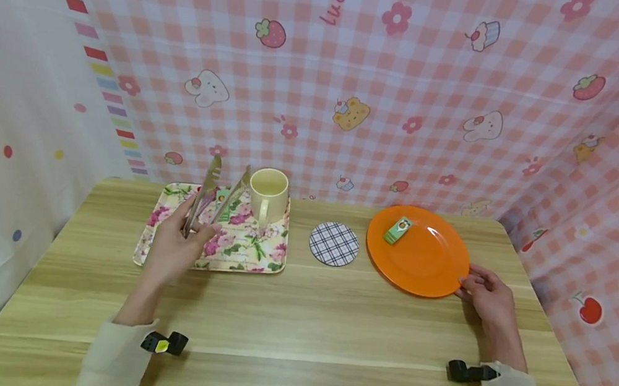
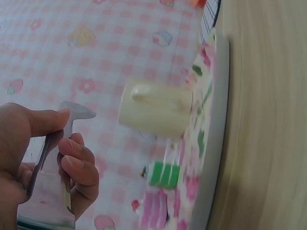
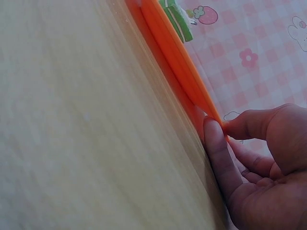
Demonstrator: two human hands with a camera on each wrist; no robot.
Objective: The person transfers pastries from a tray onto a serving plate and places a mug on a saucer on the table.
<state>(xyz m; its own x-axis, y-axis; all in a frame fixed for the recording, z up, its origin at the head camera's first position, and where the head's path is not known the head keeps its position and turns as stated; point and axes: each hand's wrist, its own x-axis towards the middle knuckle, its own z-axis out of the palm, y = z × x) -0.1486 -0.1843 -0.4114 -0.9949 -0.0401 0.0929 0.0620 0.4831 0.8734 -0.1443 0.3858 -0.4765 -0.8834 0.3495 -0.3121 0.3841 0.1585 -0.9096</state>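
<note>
My left hand [image 1: 176,250] grips metal tongs [image 1: 211,178] over the left part of a floral tray [image 1: 247,263]; the two tong arms stand apart with nothing between their tips. Beneath the tongs sit a green toy cake slice [image 2: 164,175] and a pink one [image 2: 153,209], side by side on the tray. A cream mug [image 1: 268,192] stands upright at the tray's right end. At the right, my right hand [image 1: 491,295] pinches the rim of an orange plate [image 1: 426,260] between thumb and fingers. Another green cake slice [image 1: 398,231] lies on the plate's left side.
Between tray and plate lies a round checked coaster [image 1: 334,244]. All of this is on a wooden table [image 1: 296,328], with a pink checked cloth [image 1: 319,88] hanging behind it. A black wrist camera [image 1: 165,343] is strapped to the left sleeve, another [image 1: 471,372] to the right.
</note>
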